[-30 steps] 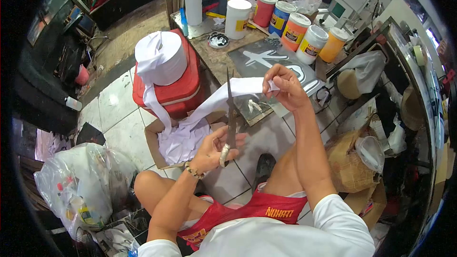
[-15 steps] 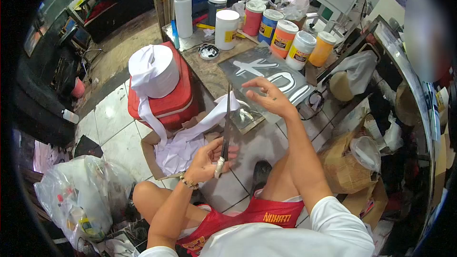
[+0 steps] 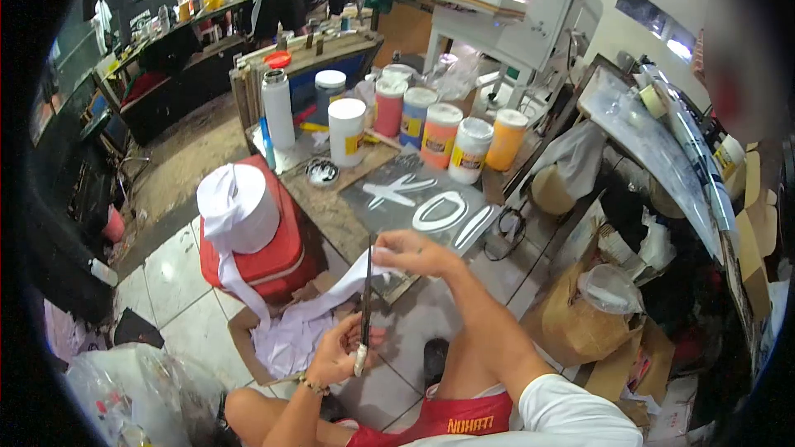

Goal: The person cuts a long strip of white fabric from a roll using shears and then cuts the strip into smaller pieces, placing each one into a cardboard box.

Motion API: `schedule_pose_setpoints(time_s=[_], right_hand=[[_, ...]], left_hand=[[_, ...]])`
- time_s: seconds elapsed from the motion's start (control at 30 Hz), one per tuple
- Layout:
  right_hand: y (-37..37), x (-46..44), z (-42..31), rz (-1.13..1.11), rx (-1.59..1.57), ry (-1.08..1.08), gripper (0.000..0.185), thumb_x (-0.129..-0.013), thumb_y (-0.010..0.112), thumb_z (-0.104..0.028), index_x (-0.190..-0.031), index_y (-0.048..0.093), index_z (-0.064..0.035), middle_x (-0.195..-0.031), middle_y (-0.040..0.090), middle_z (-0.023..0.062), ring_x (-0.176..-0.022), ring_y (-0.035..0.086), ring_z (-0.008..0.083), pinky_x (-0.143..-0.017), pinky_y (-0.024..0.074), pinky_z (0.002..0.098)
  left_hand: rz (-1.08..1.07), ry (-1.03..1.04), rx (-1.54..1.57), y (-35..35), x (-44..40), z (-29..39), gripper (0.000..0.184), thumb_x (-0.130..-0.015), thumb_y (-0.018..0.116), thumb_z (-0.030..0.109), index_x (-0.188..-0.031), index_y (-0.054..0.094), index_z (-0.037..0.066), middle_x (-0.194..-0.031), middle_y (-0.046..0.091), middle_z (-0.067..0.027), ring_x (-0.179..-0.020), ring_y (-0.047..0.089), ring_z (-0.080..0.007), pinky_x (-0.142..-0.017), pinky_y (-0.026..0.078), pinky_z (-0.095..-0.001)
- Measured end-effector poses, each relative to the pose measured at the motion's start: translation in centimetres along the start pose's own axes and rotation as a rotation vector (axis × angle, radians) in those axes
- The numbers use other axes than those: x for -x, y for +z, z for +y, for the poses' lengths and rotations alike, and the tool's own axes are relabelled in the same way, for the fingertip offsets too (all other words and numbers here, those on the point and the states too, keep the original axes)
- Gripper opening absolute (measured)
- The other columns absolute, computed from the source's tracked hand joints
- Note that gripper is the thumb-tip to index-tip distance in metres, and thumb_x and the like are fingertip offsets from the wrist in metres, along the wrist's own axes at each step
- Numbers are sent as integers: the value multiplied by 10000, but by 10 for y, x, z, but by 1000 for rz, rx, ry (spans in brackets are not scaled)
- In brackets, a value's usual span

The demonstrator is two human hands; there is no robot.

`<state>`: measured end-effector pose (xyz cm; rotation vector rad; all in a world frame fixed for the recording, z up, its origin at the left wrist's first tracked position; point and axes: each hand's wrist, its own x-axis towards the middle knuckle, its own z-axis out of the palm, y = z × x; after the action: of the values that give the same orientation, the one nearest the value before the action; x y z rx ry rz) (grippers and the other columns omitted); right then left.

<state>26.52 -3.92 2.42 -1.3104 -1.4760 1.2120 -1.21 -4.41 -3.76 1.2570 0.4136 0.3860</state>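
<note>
Two arms out in front, both bent, with the hands close together over the floor, just short of the low table. Left hand (image 3: 338, 353) lower and nearer to the body, palm turned partly up, string of beads (image 3: 313, 385) round the wrist. Fingers of this hand curled around the scissors (image 3: 366, 314), by the wrapped white handle (image 3: 361, 359), with fingertips poking out past the metal. Long dark blades pointing straight up, tips beside the other hand. Gap between the blades too hard to see.

Right hand (image 3: 414, 253) higher and farther out, in from the right, back of the hand up. Thumb and fingers closed in a pinch on the end of a white strip (image 3: 346, 283). From that pinch, a slope down to the left, into a cardboard box (image 3: 241, 346) with a heap of loose white folds (image 3: 286, 346). Impossible to tell about any touch between scissors and strip.

Just behind the box, a red cooler (image 3: 286, 285) with a big white roll (image 3: 252, 215) on top. Past the right hand, a dark board (image 3: 389, 215) with white painted shapes, flat on the low table (image 3: 319, 207). Farther back, paint jars (image 3: 440, 134) in a row.
</note>
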Motion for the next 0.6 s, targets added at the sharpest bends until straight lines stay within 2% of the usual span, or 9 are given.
schedule_pose_setpoints(time_s=[0.1,0.27,0.33,0.4,0.47,0.53,0.6], right_hand=[[2,5,-10,-13,-36,15,307,-949,650,-348,-927,632,-43,-806,577,-53,-745,492,44,-652,408,233],[9,6,-11,-69,-97,-28,282,-953,648,-321,-932,631,-40,-830,586,-51,-759,502,42,-676,418,242],[18,-1,-2,-102,-76,-71,274,-959,642,-310,-943,620,-38,-833,589,-42,-747,507,43,-662,423,240],[25,-1,-2,-142,-111,-80,263,-976,621,-293,-954,608,-31,-821,585,-31,-738,507,44,-653,430,238],[27,-3,-5,-143,-118,-87,248,-993,594,-278,-985,589,-30,-848,585,-24,-729,510,48,-662,447,236],[30,-5,-6,-67,-59,-230,253,-1006,570,-274,-1090,589,-36,-928,589,-15,-770,517,46,-678,466,239],[34,-3,-14,-58,-165,-183,279,-1010,560,-276,-1153,577,-38,-970,587,-14,-797,519,46,-694,471,238]], left_hand=[[14,-28,-21,0,-2,-1,675,-740,758,-29,-1341,454,15,-1189,639,-145,-1044,632,-184,-893,539,-330],[9,-28,42,1,-2,-2,717,-740,774,-2,-1362,419,7,-1231,614,-162,-1067,622,-188,-898,536,-321],[-40,117,60,3,-2,1,751,-748,792,38,-1385,395,11,-1269,591,-175,-1113,612,-207,-918,527,-332],[-63,105,129,1,-1,1,758,-759,788,43,-1399,383,15,-1286,581,-179,-1138,605,-219,-932,520,-343],[-84,92,201,-2,-1,0,764,-770,784,48,-1412,371,19,-1302,572,-183,-1164,597,-230,-946,512,-354],[-93,-14,242,-5,0,-1,777,-780,787,50,-1427,357,24,-1309,567,-200,-1193,589,-258,-959,507,-375],[-96,-7,205,-2,0,3,772,-782,793,59,-1422,364,23,-1311,564,-211,-1181,598,-261,-952,513,-375]])
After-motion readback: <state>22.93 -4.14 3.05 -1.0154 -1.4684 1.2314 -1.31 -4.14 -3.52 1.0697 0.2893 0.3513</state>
